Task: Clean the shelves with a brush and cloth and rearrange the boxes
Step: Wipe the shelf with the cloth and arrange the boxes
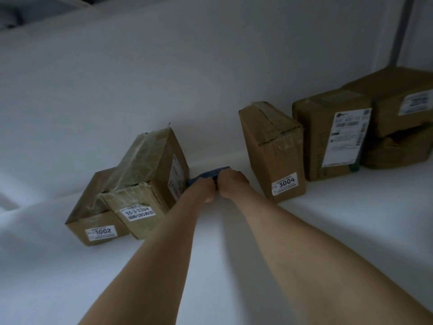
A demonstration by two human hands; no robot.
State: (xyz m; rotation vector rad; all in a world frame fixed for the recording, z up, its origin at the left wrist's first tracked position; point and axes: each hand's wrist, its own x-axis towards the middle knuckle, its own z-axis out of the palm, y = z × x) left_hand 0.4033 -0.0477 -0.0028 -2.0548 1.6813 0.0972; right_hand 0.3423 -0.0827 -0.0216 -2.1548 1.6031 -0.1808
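Note:
A blue cloth [209, 173] lies on the white shelf [328, 231] near the back wall. My left hand [203, 188] and my right hand [230, 184] sit side by side on its near edge, fingers over it; how they hold it is hard to tell. To the left stands a taped box [150, 181] labelled 55-3-3304, leaning against a lower box [93, 219] labelled 1002. To the right stands a tall box [274, 151] labelled 3004.
Further right, a box with a big shipping label [332, 134] stands beside two stacked boxes [403, 118]. A grey upright post [400, 31] rises at the back right. The white back wall [164, 78] closes the shelf.

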